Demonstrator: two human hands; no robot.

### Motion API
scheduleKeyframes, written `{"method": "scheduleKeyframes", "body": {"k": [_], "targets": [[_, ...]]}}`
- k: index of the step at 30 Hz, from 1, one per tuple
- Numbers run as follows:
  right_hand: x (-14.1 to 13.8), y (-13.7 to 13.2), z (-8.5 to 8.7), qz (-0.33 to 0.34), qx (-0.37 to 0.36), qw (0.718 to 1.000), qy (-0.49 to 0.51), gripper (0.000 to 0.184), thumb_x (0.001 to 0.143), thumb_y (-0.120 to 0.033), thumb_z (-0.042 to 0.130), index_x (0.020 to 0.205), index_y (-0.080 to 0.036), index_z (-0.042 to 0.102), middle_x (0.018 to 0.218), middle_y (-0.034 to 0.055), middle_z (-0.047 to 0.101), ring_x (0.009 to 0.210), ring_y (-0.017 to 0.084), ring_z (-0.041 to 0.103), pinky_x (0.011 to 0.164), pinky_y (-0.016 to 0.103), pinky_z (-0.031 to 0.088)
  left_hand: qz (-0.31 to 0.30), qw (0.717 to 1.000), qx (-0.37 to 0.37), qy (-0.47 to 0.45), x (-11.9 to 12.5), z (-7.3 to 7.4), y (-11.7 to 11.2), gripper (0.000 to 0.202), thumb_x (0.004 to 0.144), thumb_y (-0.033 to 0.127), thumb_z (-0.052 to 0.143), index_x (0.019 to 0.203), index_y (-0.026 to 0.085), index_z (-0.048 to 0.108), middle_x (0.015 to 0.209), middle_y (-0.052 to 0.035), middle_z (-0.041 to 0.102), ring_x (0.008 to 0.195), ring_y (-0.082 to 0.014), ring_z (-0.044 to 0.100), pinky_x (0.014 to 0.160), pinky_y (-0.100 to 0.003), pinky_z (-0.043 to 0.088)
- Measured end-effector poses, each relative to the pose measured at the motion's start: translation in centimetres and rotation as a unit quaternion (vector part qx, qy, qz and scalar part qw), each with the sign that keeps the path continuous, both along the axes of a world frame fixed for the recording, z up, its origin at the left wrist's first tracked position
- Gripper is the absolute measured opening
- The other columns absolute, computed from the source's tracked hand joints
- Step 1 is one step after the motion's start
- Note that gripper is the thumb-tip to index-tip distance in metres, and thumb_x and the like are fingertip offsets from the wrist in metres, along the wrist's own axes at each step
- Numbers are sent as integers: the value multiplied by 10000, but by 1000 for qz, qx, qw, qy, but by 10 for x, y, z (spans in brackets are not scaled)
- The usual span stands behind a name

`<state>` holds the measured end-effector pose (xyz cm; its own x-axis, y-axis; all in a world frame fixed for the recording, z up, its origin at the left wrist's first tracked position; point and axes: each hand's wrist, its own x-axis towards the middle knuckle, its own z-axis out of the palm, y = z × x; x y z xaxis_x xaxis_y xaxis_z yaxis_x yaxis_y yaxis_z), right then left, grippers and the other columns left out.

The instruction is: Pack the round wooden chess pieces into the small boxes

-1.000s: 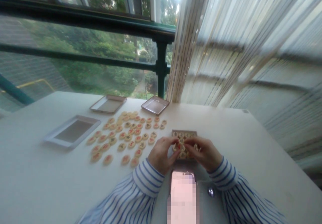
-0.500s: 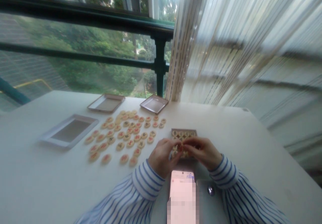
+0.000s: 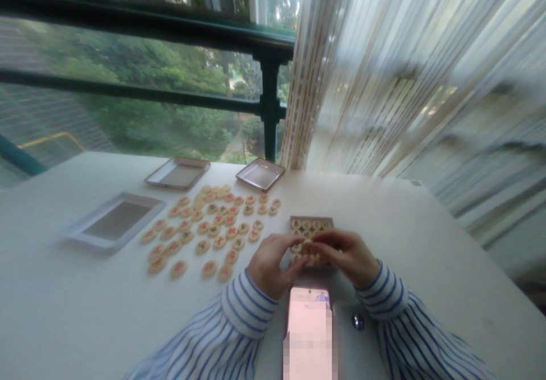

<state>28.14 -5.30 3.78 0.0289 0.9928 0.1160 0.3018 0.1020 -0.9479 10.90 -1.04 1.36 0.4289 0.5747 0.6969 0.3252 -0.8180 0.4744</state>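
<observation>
A small brown box [image 3: 311, 219] filled with round wooden game pieces sits on the white table [image 3: 85, 312]. My left hand [image 3: 271, 263] and my right hand [image 3: 347, 255] both rest over the near half of the box, fingertips pinched together on a piece [image 3: 307, 247] at its middle. Both wrists wear blue-striped sleeves. Several more round pieces [image 3: 209, 229] with red or dark marks lie spread flat on the table to the left of the box.
A white tray [image 3: 113, 221] lies at the left. Two brown lids or trays [image 3: 177, 173] [image 3: 260, 174] sit near the far edge by the window railing [image 3: 268, 112]. A phone [image 3: 309, 329] lies close to me, and a sheer curtain [image 3: 405, 73] hangs at the right.
My fingertips have drawn closer together over the middle of the box. The view has shifted slightly, and the pieces on the table have not moved.
</observation>
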Motion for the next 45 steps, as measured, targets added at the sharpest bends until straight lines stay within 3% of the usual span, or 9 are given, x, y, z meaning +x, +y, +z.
{"method": "scheduleKeyframes", "body": {"k": [5, 12, 26, 31, 35, 45], "targets": [[-2, -1, -1, -17, 6, 999, 34, 204, 693, -331, 632, 805, -163, 657, 714, 34, 674, 580, 115, 587, 520, 221, 466, -6, 999, -43, -2, -1, -4, -1, 264, 694, 223, 619, 944, 145, 584, 792, -70, 660, 751, -181, 612, 686, -326, 509], [-5, -2, -3, -20, 28, 997, 64, 177, 696, -313, 634, 802, -174, 660, 729, 35, 684, 645, 136, 617, 595, 252, 500, -20, 986, -160, -48, 1, 0, -7, 250, 706, 236, 609, 947, 167, 603, 788, -47, 669, 721, -148, 620, 692, -284, 517], [-8, -3, -1, -27, 43, 998, 31, 171, 697, -302, 634, 811, -179, 665, 750, 41, 685, 667, 141, 614, 591, 250, 497, -39, 953, -285, -94, 1, 5, -6, 199, 720, 246, 602, 894, 167, 657, 797, -45, 697, 734, -160, 643, 706, -288, 525], [-8, -3, -1, -20, 45, 999, 5, 184, 705, -317, 625, 814, -175, 669, 723, 35, 676, 609, 123, 592, 530, 229, 477, -40, 946, -305, -101, 1, 3, -5, 201, 720, 239, 601, 899, 168, 660, 833, -50, 697, 771, -168, 643, 746, -305, 519], [-8, -3, -1, -6, 57, 998, 16, 180, 718, -324, 608, 808, -181, 669, 743, 35, 679, 653, 133, 606, 572, 240, 491, -49, 944, -303, -119, 1, 0, -4, 200, 733, 226, 585, 914, 175, 655, 842, -53, 694, 785, -172, 639, 752, -320, 519], [-8, -5, 0, -34, 84, 994, -53, 169, 722, -313, 600, 804, -179, 663, 671, 24, 659, 532, 100, 532, 468, 212, 410, -119, 951, -254, -128, 0, -2, -2, 216, 773, 183, 528, 952, 197, 646, 869, -70, 674, 817, -168, 624, 754, -320, 512]]}}
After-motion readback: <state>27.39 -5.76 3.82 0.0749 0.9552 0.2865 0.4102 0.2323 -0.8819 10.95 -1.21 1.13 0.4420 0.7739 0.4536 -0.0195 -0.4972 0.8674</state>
